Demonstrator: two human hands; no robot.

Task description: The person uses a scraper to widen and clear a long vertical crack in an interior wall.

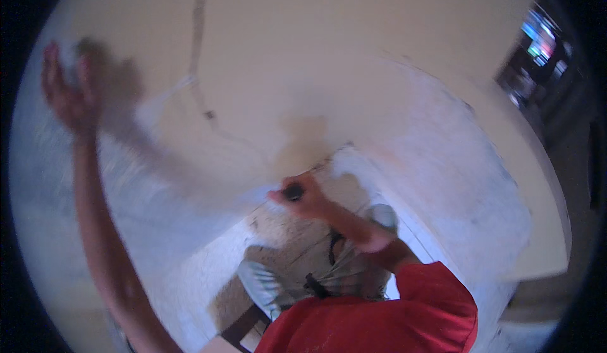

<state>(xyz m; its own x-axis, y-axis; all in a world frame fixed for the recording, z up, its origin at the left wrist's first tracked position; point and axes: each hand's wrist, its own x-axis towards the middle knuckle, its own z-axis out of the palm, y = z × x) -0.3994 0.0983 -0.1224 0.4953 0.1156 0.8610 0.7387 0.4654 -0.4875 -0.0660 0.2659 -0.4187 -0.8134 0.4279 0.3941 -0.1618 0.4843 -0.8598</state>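
A: What's the background?

B: A cream wall (354, 43) with whitish patches low down, and a dark line (198, 27) running down from the top. The wall meets a pale, stained floor (275, 226). At the far right a dim opening (528, 84) shows a bright, coloured patch (539, 37), too blurred to name.

A: And the right hand (310, 201)?

B: It's in the middle, near the foot of the wall. Its fingers (277, 196) are curled, grasping a black object (293, 192). Only the round end faces us; the rest is hidden, so I can't tell what it is.

A: The left?

B: The left hand (74, 103) is raised at the far left, fingers extended and somewhat parted, with nothing visible in them. A shadow (117, 68) falls on the wall just beside it. Whether it touches the wall, I can't tell.

A: Anything in the way?

B: The red shirt (354, 328) fills the bottom middle, with the knees in pale trousers (260, 283) above it. Body and right forearm cover part of the floor.
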